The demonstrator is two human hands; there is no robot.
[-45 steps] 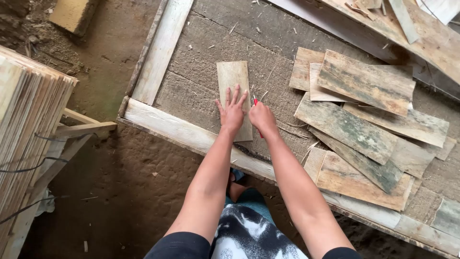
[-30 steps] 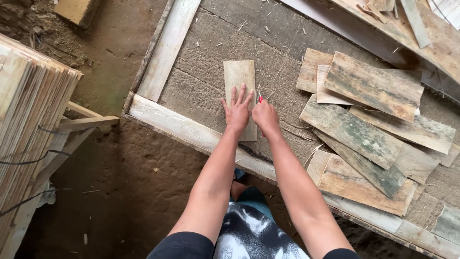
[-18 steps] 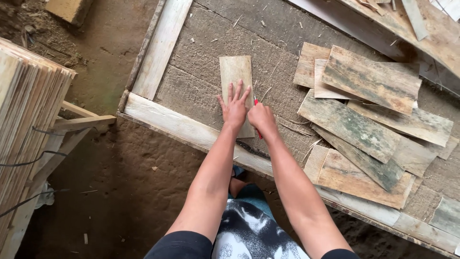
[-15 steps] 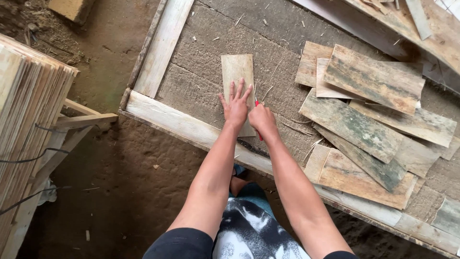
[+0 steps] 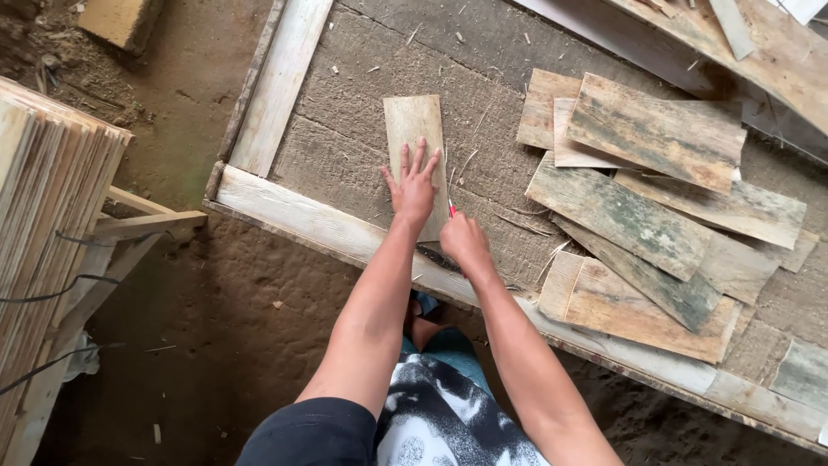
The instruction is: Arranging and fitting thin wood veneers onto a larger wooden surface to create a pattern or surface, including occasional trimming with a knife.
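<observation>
Near end of small wood sheet [image 5: 415, 129] hidden under left hand [image 5: 412, 188]. Red tool [image 5: 451, 210] mostly hidden in right hand [image 5: 464, 242]; kind unclear (only red tip shows). Stack of thin boards [image 5: 47, 233] cut off by left edge. Lower pieces of weathered veneer pile [image 5: 642, 216] covered by upper ones. Upper planks [image 5: 759, 43] cut off at top edge.

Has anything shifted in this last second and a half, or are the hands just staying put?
Hardly anything. The left hand stays pressed flat on the small board, and the right hand stays closed on a red tool at the board's right edge. Any stroke along that edge is too slight to tell. The board pile lies as before.
</observation>
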